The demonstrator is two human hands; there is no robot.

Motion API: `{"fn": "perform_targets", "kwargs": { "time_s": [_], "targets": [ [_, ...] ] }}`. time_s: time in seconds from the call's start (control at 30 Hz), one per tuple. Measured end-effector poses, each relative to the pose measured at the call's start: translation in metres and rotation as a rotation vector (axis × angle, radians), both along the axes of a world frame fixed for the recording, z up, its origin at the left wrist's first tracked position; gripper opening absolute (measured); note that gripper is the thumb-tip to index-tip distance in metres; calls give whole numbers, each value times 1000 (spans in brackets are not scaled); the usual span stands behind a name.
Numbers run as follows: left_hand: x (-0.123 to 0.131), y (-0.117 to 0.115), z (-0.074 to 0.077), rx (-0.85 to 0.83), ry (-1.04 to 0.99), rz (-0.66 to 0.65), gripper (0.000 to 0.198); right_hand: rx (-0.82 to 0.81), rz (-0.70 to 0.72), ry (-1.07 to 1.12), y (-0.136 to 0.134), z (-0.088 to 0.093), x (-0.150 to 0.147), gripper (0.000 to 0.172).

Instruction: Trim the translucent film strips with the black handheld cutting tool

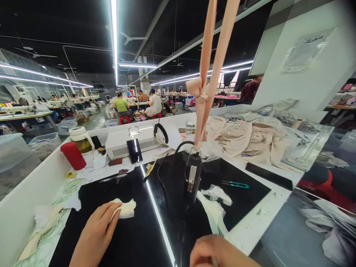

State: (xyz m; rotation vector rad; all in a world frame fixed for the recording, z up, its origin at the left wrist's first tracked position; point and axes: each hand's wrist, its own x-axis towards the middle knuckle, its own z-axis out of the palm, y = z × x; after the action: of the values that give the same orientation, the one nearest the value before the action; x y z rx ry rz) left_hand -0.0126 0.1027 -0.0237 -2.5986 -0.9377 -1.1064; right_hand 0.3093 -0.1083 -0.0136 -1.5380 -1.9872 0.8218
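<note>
My left hand (96, 233) rests on the black board (133, 241), thumb and fingers closed on a small folded cream cloth piece (128, 208). At the bottom edge, my right hand (218, 252) is curled with its fingers bent in; whatever it may hold is hidden. Between and beyond the hands, a black corded hand tool (192, 178) with a metal plate on its side hangs upright from peach fabric straps (204, 74). Pale cloth strips (213, 213) lie just right of it. Teal-handled thread snips (236, 184) are farther right on the board.
Behind the board stand a white vented box (133, 142), a phone (134, 151), a red cup (73, 155) and a jug (81, 140). Beige garments (250, 137) are heaped at right, near a dark flat bar (269, 175). Green cord (55, 215) lies along the left wall. People sit farther off.
</note>
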Motion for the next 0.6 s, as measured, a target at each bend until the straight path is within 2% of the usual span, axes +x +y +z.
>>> {"fn": "perform_targets", "kwargs": {
  "time_s": [0.03, 0.1, 0.17, 0.3, 0.4, 0.6],
  "targets": [
    [7, -6, 3, 13, 11, -44, 34, -60, -164, -1, -8, 4, 17, 15],
    [24, -20, 7, 5, 39, -123, 30, -71, -382, -74, -18, 9, 45, 15],
    [43, -39, 9, 0, 62, -197, 28, -39, -485, -145, -23, 8, 65, 16],
    [81, -78, 6, -21, 164, -369, 28, -11, -505, -189, -27, -7, 75, 9],
    [107, -99, -6, -8, 223, -484, 30, 28, -463, -217, -25, -18, 71, 12],
    [145, -116, -34, 9, 219, -535, 34, 89, -414, -251, -22, -25, 67, 31]
  ]
}}
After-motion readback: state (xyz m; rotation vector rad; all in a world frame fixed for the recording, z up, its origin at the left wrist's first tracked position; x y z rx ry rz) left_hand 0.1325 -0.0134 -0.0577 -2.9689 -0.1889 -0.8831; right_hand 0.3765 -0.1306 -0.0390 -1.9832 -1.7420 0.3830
